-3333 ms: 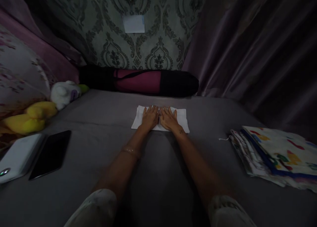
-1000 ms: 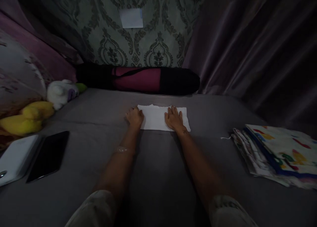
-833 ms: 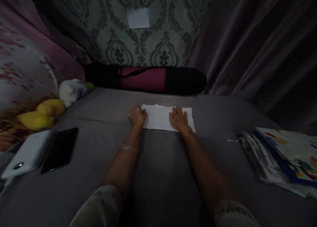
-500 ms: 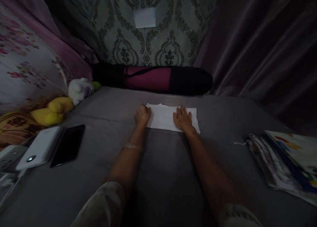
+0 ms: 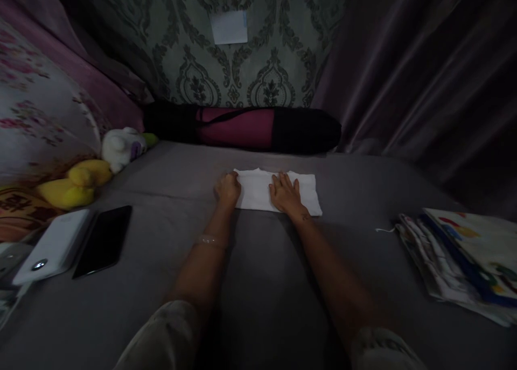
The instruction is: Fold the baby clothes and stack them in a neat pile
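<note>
A folded white cloth (image 5: 256, 191) lies flat as a long strip on the grey bed sheet (image 5: 266, 273). At its left end my left hand (image 5: 228, 189) is closed, with the fingers curled on the cloth's edge. My right hand (image 5: 286, 193) rests flat near the cloth's middle, fingers spread and palm down. The right end of the cloth sticks out past that hand. What kind of cloth it is, I cannot tell.
At the back lies a black and pink long bag (image 5: 238, 127). To the left are plush toys (image 5: 76, 184), a black phone (image 5: 104, 241) and a white power bank (image 5: 54, 246) with a cable. Folded fabrics (image 5: 464, 257) are stacked at the right.
My right hand has slid left along the cloth, closer to my left hand. The left hand keeps its hold at the left end. The whole view has shifted slightly.
</note>
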The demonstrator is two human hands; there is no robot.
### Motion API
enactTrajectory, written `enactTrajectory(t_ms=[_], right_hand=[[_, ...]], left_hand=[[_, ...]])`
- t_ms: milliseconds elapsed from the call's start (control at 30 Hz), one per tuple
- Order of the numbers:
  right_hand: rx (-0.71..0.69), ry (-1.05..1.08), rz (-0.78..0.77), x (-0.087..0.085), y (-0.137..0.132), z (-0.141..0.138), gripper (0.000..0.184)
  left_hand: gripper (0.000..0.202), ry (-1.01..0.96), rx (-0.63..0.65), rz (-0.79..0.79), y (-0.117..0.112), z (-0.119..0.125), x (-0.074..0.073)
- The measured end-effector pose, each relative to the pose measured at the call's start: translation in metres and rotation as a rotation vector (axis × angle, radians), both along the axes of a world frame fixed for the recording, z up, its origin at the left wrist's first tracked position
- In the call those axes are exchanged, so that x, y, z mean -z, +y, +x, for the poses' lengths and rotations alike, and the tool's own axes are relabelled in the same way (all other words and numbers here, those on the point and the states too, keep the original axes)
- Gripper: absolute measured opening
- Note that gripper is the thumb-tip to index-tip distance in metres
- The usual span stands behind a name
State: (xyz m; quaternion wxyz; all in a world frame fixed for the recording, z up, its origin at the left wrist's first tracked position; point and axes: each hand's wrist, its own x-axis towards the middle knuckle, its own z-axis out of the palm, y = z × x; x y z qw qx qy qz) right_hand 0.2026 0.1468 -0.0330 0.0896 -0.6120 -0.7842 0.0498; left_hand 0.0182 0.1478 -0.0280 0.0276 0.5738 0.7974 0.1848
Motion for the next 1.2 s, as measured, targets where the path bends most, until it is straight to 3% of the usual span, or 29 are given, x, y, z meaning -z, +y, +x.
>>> enactTrajectory(t_ms=[233,400,500,667,867,1033,1200], right_hand=[[-0.003,0.0,0.014,0.003,0.001,0.001,0.055],[0.003,0.005,0.138,0.0,0.002,0.002,0.054],[0.015,-0.006,0.073,0.007,0.002,0.002,0.052],[0.029,0.0,0.048,0.014,0.002,0.002,0.053],[0.021,0.045,0.035,0.008,0.004,0.005,0.054],[0.202,0.106,0.16,0.003,0.009,0.018,0.058],[0.313,0.096,0.053,0.01,0.01,0.027,0.062]], left_hand=[[0.034,0.153,0.039,0.056,-0.005,0.01,-0.009],[0.041,0.115,0.402,0.104,0.0,0.042,-0.003],[0.047,0.123,0.484,-0.015,0.002,0.057,0.01],[0.053,0.123,0.495,-0.114,0.002,0.058,0.02],[0.053,0.125,0.496,-0.108,0.0,0.054,0.01],[0.055,0.191,0.36,0.062,0.002,0.044,0.008],[0.058,0.169,0.334,-0.089,0.007,0.032,0.019]])
